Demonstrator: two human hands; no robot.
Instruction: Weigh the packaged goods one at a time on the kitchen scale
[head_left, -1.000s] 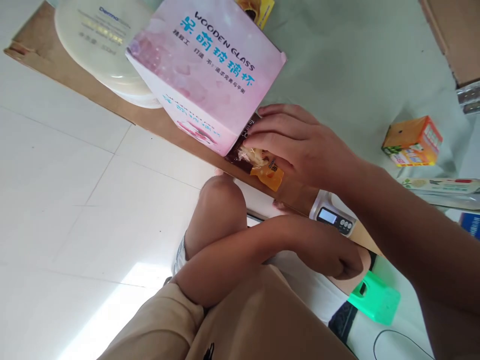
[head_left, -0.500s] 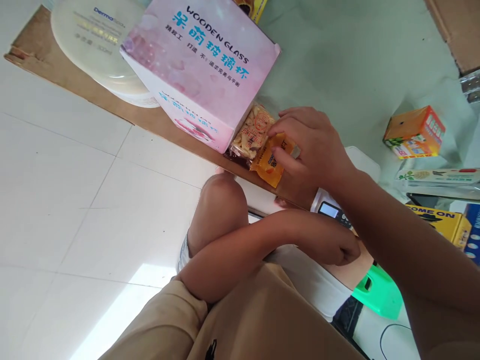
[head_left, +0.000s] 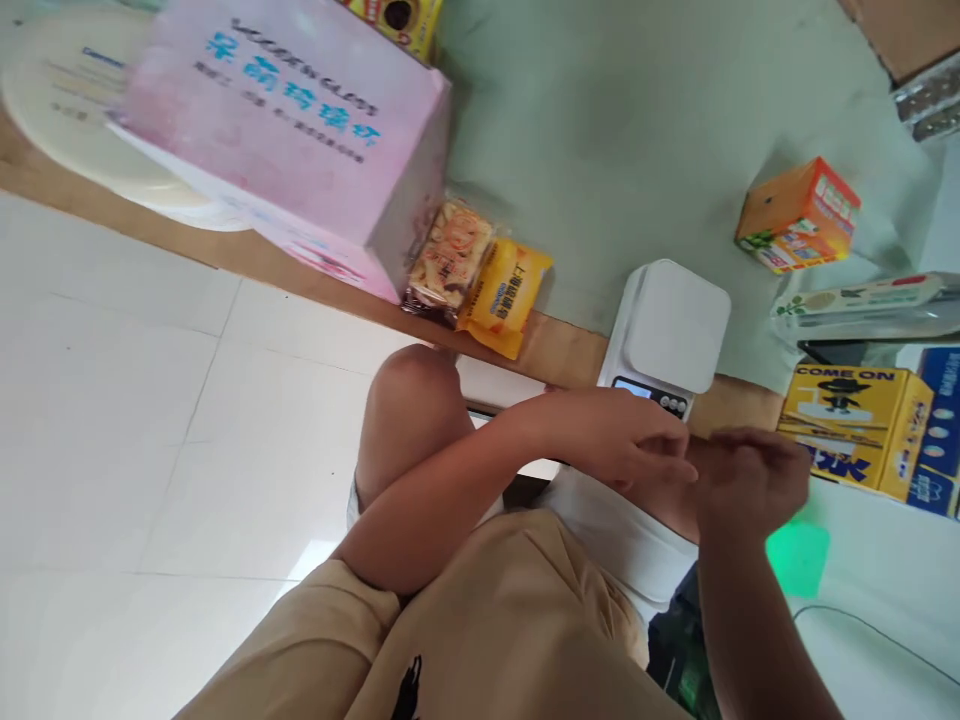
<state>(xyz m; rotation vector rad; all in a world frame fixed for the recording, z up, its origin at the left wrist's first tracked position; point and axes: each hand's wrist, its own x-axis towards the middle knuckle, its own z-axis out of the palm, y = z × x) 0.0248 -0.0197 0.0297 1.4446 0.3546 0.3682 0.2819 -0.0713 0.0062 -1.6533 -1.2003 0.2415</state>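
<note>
Left hand (head_left: 615, 440) meets right hand (head_left: 750, 480) — empty.

Glossy plastic snack packets (head_left: 480, 283) beside a smooth white plastic scale (head_left: 667, 335).

A single head-worn camera looks steeply down from close above, over the person's lap, with the table edge (head_left: 570, 350) just beyond the left hand (head_left: 615, 440) and right hand (head_left: 750, 480).

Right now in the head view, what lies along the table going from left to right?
Round white lid → pink box → clear snack packet → yellow snack packet → white kitchen scale → orange carton → yellow "COME ON" box.
</note>
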